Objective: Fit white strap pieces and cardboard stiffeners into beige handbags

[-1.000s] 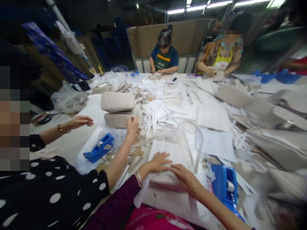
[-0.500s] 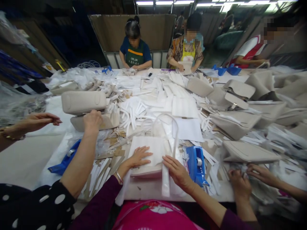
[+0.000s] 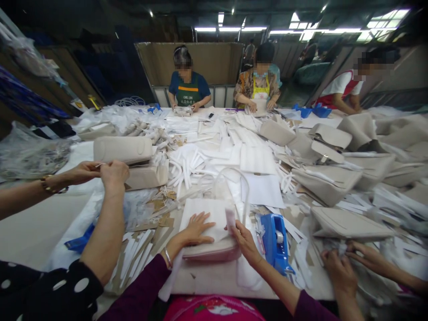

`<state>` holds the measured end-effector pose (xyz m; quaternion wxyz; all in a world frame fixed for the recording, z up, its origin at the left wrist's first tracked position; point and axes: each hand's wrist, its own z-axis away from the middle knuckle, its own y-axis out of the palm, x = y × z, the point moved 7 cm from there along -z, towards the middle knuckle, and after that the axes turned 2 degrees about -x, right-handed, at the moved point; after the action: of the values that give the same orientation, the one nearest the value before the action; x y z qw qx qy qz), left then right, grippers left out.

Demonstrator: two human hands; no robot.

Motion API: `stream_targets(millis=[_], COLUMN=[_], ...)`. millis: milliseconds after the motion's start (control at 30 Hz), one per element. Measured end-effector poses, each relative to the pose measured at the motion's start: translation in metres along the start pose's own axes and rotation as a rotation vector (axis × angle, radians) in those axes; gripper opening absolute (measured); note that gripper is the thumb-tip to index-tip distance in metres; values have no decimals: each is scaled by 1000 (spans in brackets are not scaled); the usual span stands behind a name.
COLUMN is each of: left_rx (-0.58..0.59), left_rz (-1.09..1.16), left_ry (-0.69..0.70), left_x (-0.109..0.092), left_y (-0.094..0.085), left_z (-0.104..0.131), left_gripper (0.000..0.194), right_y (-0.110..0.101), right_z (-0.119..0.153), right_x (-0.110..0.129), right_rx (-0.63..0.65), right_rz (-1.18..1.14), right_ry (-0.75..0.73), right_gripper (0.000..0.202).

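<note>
A beige handbag (image 3: 214,254) lies in front of me, its upper face covered by a white foam sheet (image 3: 197,206). My left hand (image 3: 197,229) rests flat on that sheet with its fingers spread. At the bag's right side, my right hand (image 3: 245,240) pinches a white foam strip (image 3: 230,218), whose end sticks up over the sheet. The bag's strap (image 3: 246,187) arches behind it. Another length of white foam (image 3: 171,278) hangs from the bag's left side toward the table edge.
A blue tape dispenser (image 3: 276,240) stands right of the bag. Beige handbags (image 3: 327,183) pile up at right. Co-workers' hands work at left (image 3: 112,174) and right (image 3: 341,263). Paper strips (image 3: 135,249) lie at left, and two people sit across the table.
My right hand has taken hold of the white strip and raised it from the bag's front onto its top. My left hand stays flat. The co-worker's hands at left have come together.
</note>
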<state>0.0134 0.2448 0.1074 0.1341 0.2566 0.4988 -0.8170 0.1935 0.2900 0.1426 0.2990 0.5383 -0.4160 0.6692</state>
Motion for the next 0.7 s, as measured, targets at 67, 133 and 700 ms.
stream_targets(millis=[67,133,700], left_rx=[45,78,86], left_rz=[10,21,25], left_ry=[53,95,119], left_x=[-7,-13,-17], left_y=[0,0,5], left_z=[1,2,-1], left_gripper=[76,76,58], right_y=[-2,-3,4], right_z=[-2,-3,-29], right_x=[-8,-14,-48], right_rx=[-60,-93,-104], right_rz=[-123,-207,440], right_ry=[89,132,124], right_gripper=[37,37,19])
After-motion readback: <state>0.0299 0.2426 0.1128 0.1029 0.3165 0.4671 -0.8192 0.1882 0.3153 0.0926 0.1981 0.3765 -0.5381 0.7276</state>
